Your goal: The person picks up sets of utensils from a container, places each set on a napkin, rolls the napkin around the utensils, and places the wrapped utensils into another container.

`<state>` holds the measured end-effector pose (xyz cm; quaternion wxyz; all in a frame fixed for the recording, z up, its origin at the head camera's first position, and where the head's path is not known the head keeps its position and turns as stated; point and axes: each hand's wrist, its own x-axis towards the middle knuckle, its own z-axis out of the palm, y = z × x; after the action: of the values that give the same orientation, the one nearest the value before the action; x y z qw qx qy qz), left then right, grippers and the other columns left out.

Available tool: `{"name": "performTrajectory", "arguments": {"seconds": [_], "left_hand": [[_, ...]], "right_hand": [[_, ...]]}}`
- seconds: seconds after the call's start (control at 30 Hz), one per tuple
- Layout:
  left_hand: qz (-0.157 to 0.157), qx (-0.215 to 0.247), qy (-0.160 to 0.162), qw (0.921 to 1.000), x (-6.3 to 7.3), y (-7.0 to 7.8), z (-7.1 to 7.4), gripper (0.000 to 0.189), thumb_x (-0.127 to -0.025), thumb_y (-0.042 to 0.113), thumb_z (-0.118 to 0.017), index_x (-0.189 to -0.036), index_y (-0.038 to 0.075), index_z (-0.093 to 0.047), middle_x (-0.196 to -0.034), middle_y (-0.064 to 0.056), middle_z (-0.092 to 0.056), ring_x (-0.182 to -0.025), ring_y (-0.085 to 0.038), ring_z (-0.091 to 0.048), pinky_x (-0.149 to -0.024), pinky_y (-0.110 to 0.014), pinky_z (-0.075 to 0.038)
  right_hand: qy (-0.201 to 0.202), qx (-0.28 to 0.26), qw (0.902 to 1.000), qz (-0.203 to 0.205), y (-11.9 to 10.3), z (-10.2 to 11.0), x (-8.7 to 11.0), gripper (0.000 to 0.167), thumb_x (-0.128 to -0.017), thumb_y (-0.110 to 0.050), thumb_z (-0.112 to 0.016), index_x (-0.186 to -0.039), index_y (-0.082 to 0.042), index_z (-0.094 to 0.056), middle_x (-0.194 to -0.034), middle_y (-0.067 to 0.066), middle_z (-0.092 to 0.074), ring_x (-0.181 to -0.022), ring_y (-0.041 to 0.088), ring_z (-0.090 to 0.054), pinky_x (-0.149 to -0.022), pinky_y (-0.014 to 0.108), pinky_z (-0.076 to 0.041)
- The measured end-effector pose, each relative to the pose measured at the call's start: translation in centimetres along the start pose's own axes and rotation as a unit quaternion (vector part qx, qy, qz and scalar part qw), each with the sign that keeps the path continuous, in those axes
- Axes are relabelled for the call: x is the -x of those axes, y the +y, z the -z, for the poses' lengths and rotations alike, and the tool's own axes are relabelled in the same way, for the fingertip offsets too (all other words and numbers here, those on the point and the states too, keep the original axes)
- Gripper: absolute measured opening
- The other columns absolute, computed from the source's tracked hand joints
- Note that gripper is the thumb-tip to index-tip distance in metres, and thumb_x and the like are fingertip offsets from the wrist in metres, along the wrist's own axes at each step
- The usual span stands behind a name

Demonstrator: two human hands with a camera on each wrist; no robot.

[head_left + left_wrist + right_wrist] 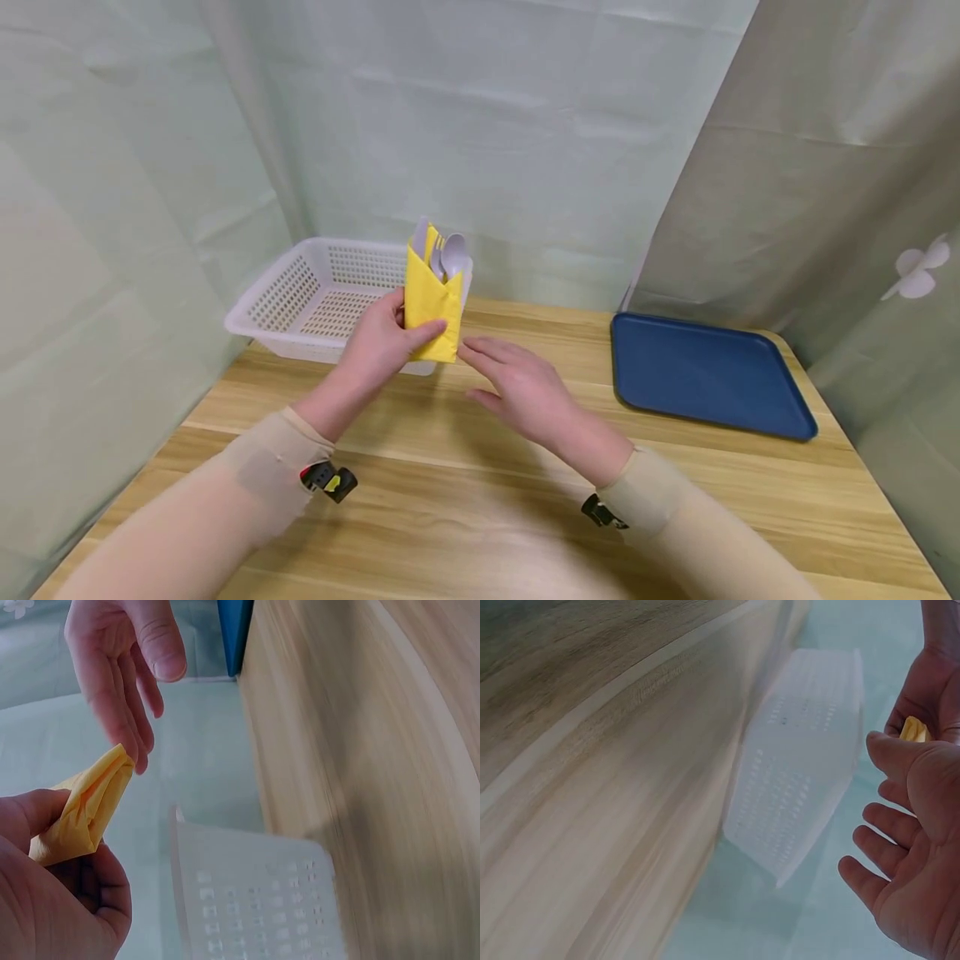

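My left hand (377, 337) grips a folded yellow napkin pouch (431, 312) near its lower end, thumb across the front. The pouch is held upright above the table. Out of its top stick a pale purple spoon (454, 254), a fork (438, 258) and another pale utensil (420, 237) on the left. In the left wrist view the folded bottom end of the napkin (90, 806) shows between thumb and fingers. My right hand (521, 383) holds nothing; its fingers reach toward the pouch's lower right corner, fingertips right beside it.
A white perforated plastic basket (281, 337) stands at the back left, partly behind the left hand and pouch. A blue rectangular tray (705, 375) lies at the right of the wooden table (420, 517). Pale curtains (487, 125) hang close behind and at both sides.
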<state>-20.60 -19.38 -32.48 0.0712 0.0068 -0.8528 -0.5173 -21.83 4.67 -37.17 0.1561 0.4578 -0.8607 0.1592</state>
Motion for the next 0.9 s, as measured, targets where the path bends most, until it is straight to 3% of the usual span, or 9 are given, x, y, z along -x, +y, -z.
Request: {"name": "performTrajectory", "arguments": {"seconds": [0.67,0.9], "left_hand": [[0.023,-0.078,0.002,0.9967,-1.8,-0.8,3.4,0.048,-0.104,0.026,-0.081,-0.139,-0.001,-0.062,-0.129,-0.022,-0.074,-0.107,-0.033,-0.073,-0.087,-0.042,-0.062],[0.035,-0.077,-0.003,0.9964,-2.9,-1.3,3.8,0.047,-0.104,0.025,-0.079,-0.139,-0.002,-0.061,-0.127,-0.022,-0.073,-0.109,-0.034,-0.073,-0.09,-0.045,-0.062]], "right_hand": [[-0.036,0.009,0.999,0.025,-0.2,-1.8,-1.8,0.073,-0.101,-0.031,-0.084,-0.162,-0.006,-0.054,-0.167,0.014,-0.051,-0.154,0.031,-0.049,-0.126,0.045,-0.037],[-0.039,0.006,0.9988,0.031,-0.1,-2.1,-2.0,0.068,-0.101,-0.032,-0.084,-0.16,-0.009,-0.057,-0.167,0.015,-0.051,-0.154,0.031,-0.049,-0.125,0.046,-0.039]]}}
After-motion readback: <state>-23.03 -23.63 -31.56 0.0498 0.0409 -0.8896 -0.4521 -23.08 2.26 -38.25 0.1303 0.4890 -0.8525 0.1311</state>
